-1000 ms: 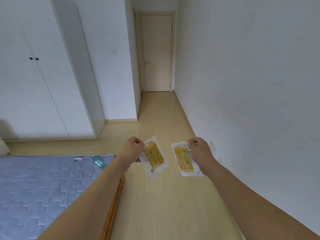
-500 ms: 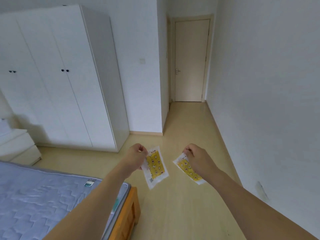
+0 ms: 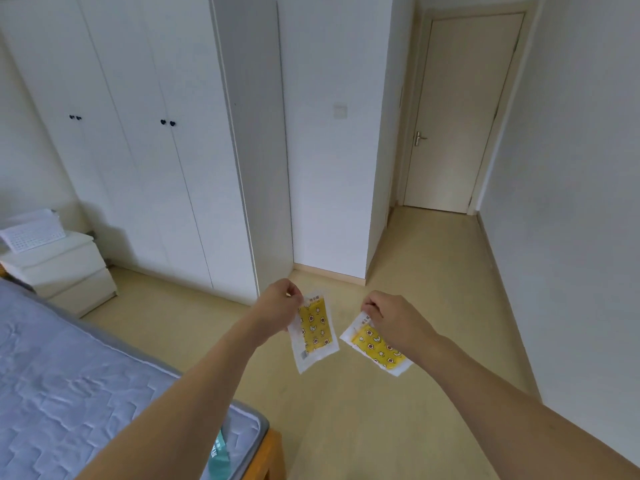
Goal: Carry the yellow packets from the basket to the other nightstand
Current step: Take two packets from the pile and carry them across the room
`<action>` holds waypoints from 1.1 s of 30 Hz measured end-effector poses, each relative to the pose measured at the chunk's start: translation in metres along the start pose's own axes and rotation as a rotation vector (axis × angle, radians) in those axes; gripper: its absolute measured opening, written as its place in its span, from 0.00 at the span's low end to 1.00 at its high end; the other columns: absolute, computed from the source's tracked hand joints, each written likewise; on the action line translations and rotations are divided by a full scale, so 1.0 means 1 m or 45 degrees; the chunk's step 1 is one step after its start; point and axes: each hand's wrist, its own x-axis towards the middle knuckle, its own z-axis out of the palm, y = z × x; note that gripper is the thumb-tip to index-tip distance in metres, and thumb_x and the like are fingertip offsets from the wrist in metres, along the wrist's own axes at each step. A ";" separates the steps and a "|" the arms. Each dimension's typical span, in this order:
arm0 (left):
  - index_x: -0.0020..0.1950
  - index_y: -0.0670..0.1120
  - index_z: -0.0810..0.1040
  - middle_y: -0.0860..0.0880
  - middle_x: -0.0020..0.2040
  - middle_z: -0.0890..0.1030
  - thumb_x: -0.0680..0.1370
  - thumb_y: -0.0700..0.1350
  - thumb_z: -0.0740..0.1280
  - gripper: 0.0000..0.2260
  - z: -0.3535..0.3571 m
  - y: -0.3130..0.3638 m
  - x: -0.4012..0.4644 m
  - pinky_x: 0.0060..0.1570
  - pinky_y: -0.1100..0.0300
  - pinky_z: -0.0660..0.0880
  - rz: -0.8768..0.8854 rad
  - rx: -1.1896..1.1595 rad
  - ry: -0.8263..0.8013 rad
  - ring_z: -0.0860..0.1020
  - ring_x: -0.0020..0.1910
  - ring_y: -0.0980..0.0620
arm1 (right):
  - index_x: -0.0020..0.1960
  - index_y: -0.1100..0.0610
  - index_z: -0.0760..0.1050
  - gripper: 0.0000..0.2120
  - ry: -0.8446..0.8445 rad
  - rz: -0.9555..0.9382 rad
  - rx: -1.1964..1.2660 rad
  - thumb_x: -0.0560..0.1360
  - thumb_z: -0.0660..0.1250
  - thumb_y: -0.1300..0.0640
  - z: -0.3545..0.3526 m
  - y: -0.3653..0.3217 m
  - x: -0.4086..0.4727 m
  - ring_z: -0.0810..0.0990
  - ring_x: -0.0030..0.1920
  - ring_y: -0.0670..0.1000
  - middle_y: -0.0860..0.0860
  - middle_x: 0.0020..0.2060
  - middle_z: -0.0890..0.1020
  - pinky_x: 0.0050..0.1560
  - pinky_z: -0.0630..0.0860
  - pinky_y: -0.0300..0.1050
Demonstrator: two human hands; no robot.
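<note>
My left hand pinches the top corner of a yellow packet with a white border, which hangs down over the floor. My right hand pinches the top of a second yellow packet, which hangs tilted to the right. Both hands are held out in front of me at about the same height, a short gap between the packets. A white nightstand with two drawers stands at the far left beside the bed, and a white basket rests on its top.
The bed with a grey-blue mattress and wooden frame fills the lower left. A white wardrobe lines the wall behind the nightstand. Bare wooden floor runs ahead to a shut door. A white wall bounds the right side.
The view has swung left: the wardrobe, then the nightstand with its basket came into sight, and the door shifted right. Both hands still hold their packets; the right packet tilted more.
</note>
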 end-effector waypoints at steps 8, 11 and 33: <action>0.48 0.45 0.73 0.45 0.47 0.81 0.82 0.44 0.57 0.07 -0.043 0.010 0.203 0.39 0.54 0.79 0.025 -0.038 0.116 0.80 0.42 0.47 | 0.47 0.52 0.75 0.10 -0.075 -0.111 -0.096 0.81 0.56 0.56 0.008 -0.009 0.220 0.74 0.35 0.43 0.43 0.36 0.77 0.35 0.68 0.40; 0.48 0.45 0.73 0.46 0.47 0.81 0.82 0.43 0.58 0.06 -0.061 0.011 0.266 0.36 0.56 0.79 -0.010 -0.121 0.180 0.81 0.43 0.46 | 0.45 0.52 0.75 0.10 -0.074 -0.152 -0.081 0.81 0.56 0.55 0.013 -0.017 0.292 0.74 0.35 0.48 0.45 0.36 0.78 0.36 0.70 0.44; 0.53 0.43 0.74 0.46 0.47 0.79 0.83 0.43 0.59 0.06 -0.336 -0.114 0.631 0.37 0.56 0.81 -0.415 -0.136 0.777 0.80 0.44 0.48 | 0.47 0.58 0.76 0.10 -0.452 -0.622 0.199 0.80 0.56 0.59 0.237 -0.231 0.811 0.79 0.44 0.52 0.48 0.45 0.80 0.43 0.75 0.46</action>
